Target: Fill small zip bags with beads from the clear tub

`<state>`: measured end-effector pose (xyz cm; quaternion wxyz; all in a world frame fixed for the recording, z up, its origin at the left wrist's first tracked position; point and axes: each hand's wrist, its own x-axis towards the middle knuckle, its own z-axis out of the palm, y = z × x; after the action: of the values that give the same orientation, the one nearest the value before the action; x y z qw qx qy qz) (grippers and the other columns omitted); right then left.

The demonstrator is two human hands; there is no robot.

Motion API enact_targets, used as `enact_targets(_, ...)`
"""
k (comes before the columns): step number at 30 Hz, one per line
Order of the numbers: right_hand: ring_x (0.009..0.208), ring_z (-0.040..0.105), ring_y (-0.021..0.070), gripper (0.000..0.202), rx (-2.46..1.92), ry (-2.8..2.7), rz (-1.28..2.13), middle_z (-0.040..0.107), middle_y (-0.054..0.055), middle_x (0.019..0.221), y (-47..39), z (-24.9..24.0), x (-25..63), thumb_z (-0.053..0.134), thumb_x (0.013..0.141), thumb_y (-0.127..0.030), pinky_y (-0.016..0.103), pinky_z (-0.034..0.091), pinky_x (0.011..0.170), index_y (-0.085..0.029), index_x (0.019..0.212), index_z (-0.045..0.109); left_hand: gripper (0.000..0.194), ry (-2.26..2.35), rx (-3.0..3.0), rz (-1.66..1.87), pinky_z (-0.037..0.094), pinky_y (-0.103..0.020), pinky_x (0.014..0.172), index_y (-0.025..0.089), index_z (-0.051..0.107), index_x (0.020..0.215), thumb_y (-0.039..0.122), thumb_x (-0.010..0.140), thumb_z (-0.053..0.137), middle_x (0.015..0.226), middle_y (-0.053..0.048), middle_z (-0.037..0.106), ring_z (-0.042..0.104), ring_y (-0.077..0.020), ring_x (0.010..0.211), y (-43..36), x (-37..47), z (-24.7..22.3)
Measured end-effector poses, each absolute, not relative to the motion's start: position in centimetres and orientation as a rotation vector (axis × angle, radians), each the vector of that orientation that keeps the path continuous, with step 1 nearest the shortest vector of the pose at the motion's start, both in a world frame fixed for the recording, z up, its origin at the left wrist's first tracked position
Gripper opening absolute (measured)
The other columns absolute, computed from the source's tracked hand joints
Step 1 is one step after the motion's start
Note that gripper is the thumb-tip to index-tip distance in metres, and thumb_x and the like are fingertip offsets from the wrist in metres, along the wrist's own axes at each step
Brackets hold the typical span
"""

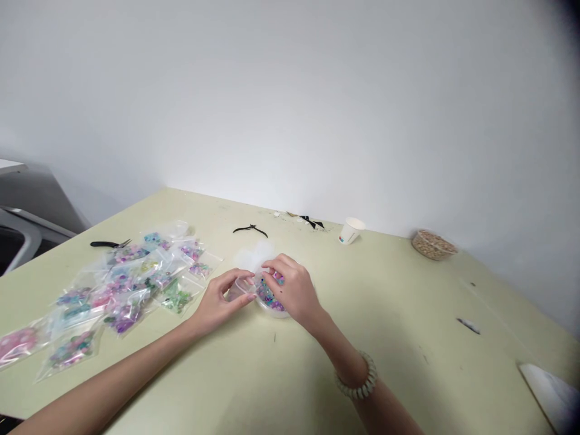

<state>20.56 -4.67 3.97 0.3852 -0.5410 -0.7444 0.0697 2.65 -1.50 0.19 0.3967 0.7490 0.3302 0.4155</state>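
Observation:
A round clear dish of blue, purple and pink beads (270, 296) sits on the table in front of me. At its left rim, my left hand (222, 299) has thumb and fingers curled around a small clear plastic cup (238, 289). My right hand (292, 287) reaches over the dish from the right, its fingertips pinched together near the rim; what they hold, if anything, is too small to make out. Just behind the hands lies a whitish translucent bundle (256, 255), partly hidden.
Several clear bags of coloured beads (122, 311) spread over the left side. Black-handled pliers (111, 244) and small black pliers (251, 228) lie farther back. A paper cup (351, 231), black scraps (309, 222), a tub of brown bits (434, 244) and a pen-like object (468, 325) are also there.

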Motion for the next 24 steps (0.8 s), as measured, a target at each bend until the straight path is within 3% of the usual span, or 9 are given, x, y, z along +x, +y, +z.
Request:
enact_targets(7, 0.078, 0.058, 0.0170, 0.017, -1.801, -2.065, 0.431, 0.066, 0.006, 0.091, -4.4, 3.5, 21.1, 0.061, 0.078, -0.014, 0.027, 0.040, 0.072, -0.016, 0.092, 0.070, 0.032, 0.875, 1.703, 1.096, 0.045, -0.029, 0.074, 0.019, 0.066, 0.093, 0.035, 0.067, 0.073, 0.085, -0.005, 0.066, 0.060, -0.0202, 0.080, -1.9, 2.9, 0.8)
enact_targets(12, 0.093, 0.058, 0.0225, 0.017, -1.867, -2.159, 0.492, 0.066, 0.009, 0.099, -4.5, 3.0, 21.1, 0.062, 0.078, -0.017, 0.028, 0.040, 0.075, -0.017, 0.092, 0.071, 0.036, 0.788, 1.390, 1.072, 0.041, -0.026, 0.061, 0.017, 0.066, 0.096, 0.045, 0.073, 0.066, 0.074, -0.003, 0.062, 0.055, -0.0154, 0.065, -1.8, 2.9, 1.2)
enact_targets(21, 0.087, 0.060, 0.0218, 0.011, -1.925, -2.179, 0.605, 0.069, 0.006, 0.085, -4.3, 2.6, 21.3, 0.063, 0.074, -0.017, 0.026, 0.037, 0.067, -0.019, 0.081, 0.071, 0.041, 0.535, 0.836, 1.003, 0.046, -0.023, 0.057, 0.014, 0.066, 0.103, 0.046, 0.080, 0.058, 0.083, -0.005, 0.064, 0.058, -0.0138, 0.068, -1.3, 2.4, 3.0)
enact_targets(24, 0.082, 0.061, 0.0200, 0.007, -1.951, -2.152, 0.629, 0.069, 0.004, 0.081, -4.2, 2.2, 21.3, 0.064, 0.074, -0.019, 0.025, 0.035, 0.062, -0.020, 0.079, 0.069, 0.040, 0.520, 0.701, 1.056, 0.050, -0.025, 0.068, 0.012, 0.064, 0.106, 0.043, 0.087, 0.048, 0.089, -0.008, 0.066, 0.061, -0.0151, 0.075, -0.9, 1.9, 3.8)
